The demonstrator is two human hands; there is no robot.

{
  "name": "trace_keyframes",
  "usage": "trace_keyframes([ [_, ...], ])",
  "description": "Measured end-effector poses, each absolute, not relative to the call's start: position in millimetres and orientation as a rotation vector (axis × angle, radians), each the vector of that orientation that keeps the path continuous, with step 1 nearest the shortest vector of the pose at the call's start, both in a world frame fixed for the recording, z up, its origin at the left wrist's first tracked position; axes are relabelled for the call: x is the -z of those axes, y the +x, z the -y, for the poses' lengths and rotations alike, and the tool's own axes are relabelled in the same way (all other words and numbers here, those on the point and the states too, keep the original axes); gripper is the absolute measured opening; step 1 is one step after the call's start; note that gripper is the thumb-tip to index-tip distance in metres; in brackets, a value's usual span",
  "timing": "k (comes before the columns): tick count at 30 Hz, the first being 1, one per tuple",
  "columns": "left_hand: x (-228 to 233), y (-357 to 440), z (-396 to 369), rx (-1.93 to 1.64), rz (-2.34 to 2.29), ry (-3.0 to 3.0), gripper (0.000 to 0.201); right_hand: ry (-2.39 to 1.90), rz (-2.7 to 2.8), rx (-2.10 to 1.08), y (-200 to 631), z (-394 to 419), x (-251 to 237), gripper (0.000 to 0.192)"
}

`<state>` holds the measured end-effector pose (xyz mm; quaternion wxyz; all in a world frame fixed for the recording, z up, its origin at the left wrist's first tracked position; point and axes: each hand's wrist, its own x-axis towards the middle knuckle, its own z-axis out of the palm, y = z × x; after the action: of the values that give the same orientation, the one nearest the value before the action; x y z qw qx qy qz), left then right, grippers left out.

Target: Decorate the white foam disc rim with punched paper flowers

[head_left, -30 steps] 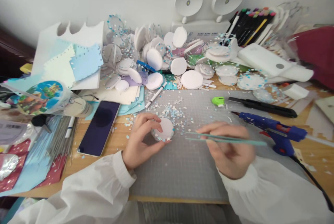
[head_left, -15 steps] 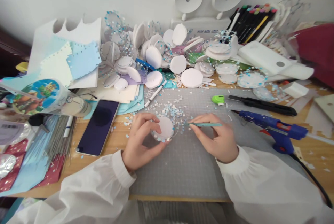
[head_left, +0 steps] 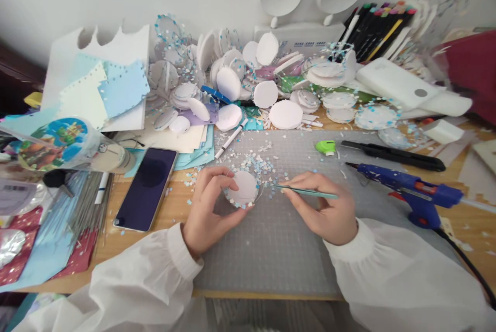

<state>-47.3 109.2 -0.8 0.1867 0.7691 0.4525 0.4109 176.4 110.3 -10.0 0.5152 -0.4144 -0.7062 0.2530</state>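
Two bare hands are being kept over the grey gridded cutting mat (head_left: 271,249) at the centre of the wooden desk. A round white foam disc (head_left: 243,188) is being pinched upright by the left hand (head_left: 209,208), fingers curled closed around its rim, just above the mat. Slim teal tweezers (head_left: 306,191) are being gripped by the right hand (head_left: 323,205), closed on them, with the tips being pointed toward nine o'clock, just beside the disc's edge. Small blue and white paper confetti pieces (head_left: 258,161) are lying scattered at twelve o'clock from the disc. A blue hot glue gun (head_left: 406,187) is lying at three o'clock, a dark smartphone (head_left: 147,187) at nine o'clock, and heaped white foam discs (head_left: 248,79) at twelve o'clock.
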Motion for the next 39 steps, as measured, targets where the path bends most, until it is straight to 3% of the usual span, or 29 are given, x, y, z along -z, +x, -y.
trace_keyframes([
  [15, -2, -46, -105, -1.131, -1.271, 2.238, 0.064, -0.91, 1.177, -0.943, 181, -110, 6, 0.011],
  [22, -12, -47, -100, -1.236, -1.117, 2.39, 0.027, -0.862, 1.253, -1.079, 174, -100, 6, 0.01],
  [34, -9, -47, -100, -1.177, -1.041, 2.461, 0.012, -0.744, 1.35, -1.177, 161, -93, -2, 0.014],
  [39, -11, -46, -99, -1.191, -1.029, 2.443, 0.016, -0.725, 1.296, -1.228, 164, -93, 1, 0.013],
])
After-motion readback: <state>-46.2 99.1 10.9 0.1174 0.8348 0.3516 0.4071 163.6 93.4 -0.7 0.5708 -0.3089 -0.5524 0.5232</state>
